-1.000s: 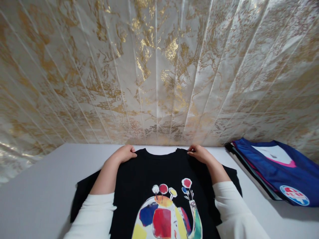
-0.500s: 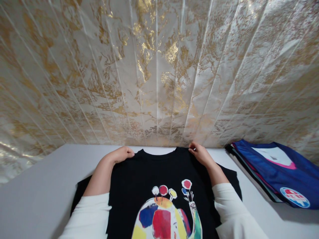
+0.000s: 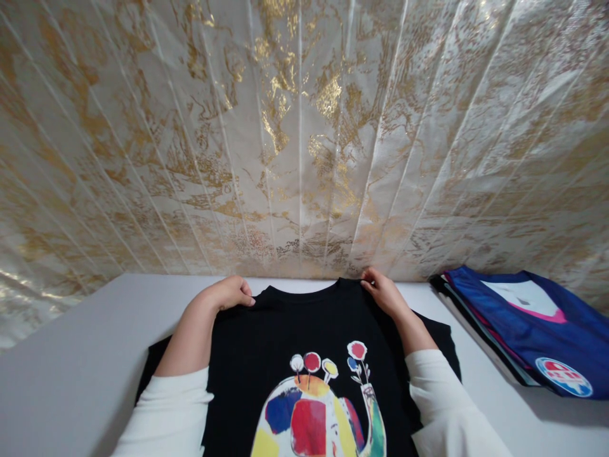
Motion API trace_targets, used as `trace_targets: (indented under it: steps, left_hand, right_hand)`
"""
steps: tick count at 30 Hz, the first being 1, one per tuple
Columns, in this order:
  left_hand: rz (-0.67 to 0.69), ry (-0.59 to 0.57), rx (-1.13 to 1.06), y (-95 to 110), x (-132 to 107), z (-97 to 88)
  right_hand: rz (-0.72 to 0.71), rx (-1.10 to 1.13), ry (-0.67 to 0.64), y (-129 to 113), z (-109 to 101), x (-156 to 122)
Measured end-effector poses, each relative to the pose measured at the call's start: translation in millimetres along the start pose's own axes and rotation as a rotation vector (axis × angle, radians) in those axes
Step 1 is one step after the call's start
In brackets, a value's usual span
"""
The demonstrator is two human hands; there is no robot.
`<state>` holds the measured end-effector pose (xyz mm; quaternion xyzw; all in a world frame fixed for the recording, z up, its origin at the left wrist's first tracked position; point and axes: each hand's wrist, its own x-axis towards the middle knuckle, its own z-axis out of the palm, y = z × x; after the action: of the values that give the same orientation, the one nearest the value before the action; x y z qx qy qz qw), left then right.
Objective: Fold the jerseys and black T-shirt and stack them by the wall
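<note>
Grip: left hand (image 3: 228, 293) and right hand (image 3: 383, 293) were each pinched on a shoulder of the black T-shirt (image 3: 304, 324), which lay flat on the bench (image 3: 71, 355) at 6 o'clock. Fabric judged soft, light, limp; best held at shoulder seams.

Our surroundings
We see a folded blue stack (image 3: 523, 330) far right on the white table (image 3: 71, 355), gold-veined wall (image 3: 304, 127) behind.

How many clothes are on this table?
2 plainly: the black T-shirt held by the left hand and right hand, and a blue garment at the right. Layered edges beneath it suggest more hidden.
</note>
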<state>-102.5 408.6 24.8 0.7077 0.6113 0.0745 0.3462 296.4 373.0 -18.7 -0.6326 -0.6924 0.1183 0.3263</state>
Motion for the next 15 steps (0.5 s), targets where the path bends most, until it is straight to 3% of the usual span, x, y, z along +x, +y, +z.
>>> trace_targets:
  steps: [7, 12, 15]
  left_hand:
    - [0.05, 0.05, -0.056, 12.5, -5.3, 3.6]
    - [-0.021, 0.063, 0.022, 12.3, 0.9, 10.0]
    - [-0.085, 0.177, 0.109, 9.8, 5.6, 8.0]
  right_hand:
    - [-0.005, -0.011, 0.017, 0.5, 1.5, -1.0]
    - [0.004, -0.031, 0.026, -3.8, -0.2, -1.1]
    - [0.03, -0.058, 0.053, -6.2, -2.8, -1.0]
